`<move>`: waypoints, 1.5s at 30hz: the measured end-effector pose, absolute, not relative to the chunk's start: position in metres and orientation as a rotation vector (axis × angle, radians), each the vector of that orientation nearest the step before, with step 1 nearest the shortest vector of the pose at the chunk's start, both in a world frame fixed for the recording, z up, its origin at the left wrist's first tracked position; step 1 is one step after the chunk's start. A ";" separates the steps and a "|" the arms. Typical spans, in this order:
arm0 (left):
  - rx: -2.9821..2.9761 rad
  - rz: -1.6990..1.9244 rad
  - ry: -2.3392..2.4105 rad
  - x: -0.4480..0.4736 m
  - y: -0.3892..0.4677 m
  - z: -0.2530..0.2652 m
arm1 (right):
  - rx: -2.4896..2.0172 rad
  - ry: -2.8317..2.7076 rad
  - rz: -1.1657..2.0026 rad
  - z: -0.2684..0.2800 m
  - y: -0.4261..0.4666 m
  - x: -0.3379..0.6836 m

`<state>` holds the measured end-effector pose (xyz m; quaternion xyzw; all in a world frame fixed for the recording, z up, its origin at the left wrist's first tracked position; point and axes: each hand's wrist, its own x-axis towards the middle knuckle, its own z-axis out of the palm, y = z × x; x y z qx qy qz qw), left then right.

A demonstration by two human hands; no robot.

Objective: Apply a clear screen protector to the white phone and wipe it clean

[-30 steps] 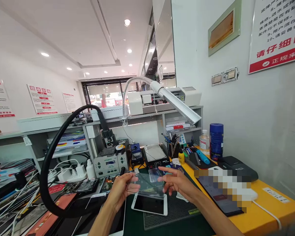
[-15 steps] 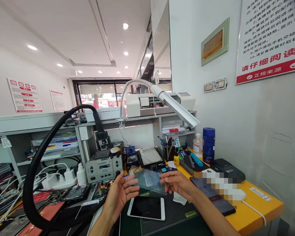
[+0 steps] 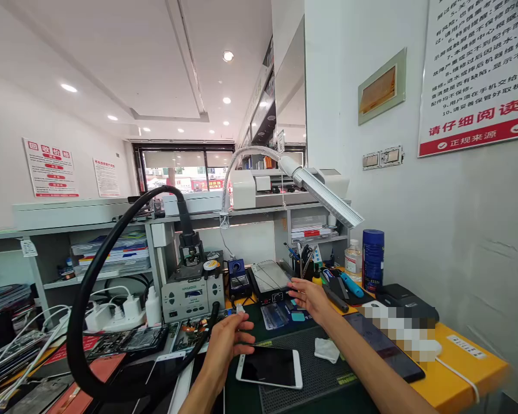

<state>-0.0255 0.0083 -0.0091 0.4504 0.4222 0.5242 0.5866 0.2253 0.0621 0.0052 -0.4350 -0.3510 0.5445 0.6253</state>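
Observation:
My left hand [image 3: 231, 338] is raised just left of a white phone [image 3: 269, 367], its fingers apart and loosely bent. The phone lies flat on the dark work mat [image 3: 242, 398], with its black screen up. My right hand [image 3: 309, 299] reaches over the back of the mat, fingers stretched to the left and nothing visible in them. Just left of and below those fingers, a clear plastic packet [image 3: 275, 316] lies on the mat. A small whitish thing [image 3: 240, 309] shows by my left fingertips; whether they touch it I cannot tell. A crumpled white wipe [image 3: 327, 349] lies right of the phone.
A thick black hose [image 3: 74, 322] loops across the left side, before a grey soldering station [image 3: 193, 296]. A lamp [image 3: 328, 198] hangs above. At right are a large dark phone [image 3: 386, 345], a blue can [image 3: 373, 260] and a pen holder [image 3: 303, 267]. Phone parts crowd the left.
The clear plastic that both hands held between them is out of my fingers, and a clear packet lies on the mat. My hands have moved apart, the right one farther back. The view has shifted slightly.

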 end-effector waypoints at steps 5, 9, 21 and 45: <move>1.386 1.299 1.075 -0.017 0.004 -0.018 | -0.923 -0.787 1.224 0.014 0.071 0.228; 2.292 1.026 1.290 0.006 0.023 -0.004 | -0.867 -0.745 1.206 0.017 0.070 0.246; 2.777 0.383 1.592 0.058 0.141 0.025 | -0.816 -0.672 1.218 0.011 0.063 0.250; 3.170 0.573 1.759 0.122 0.121 0.006 | -0.811 -0.570 1.185 0.018 0.063 0.258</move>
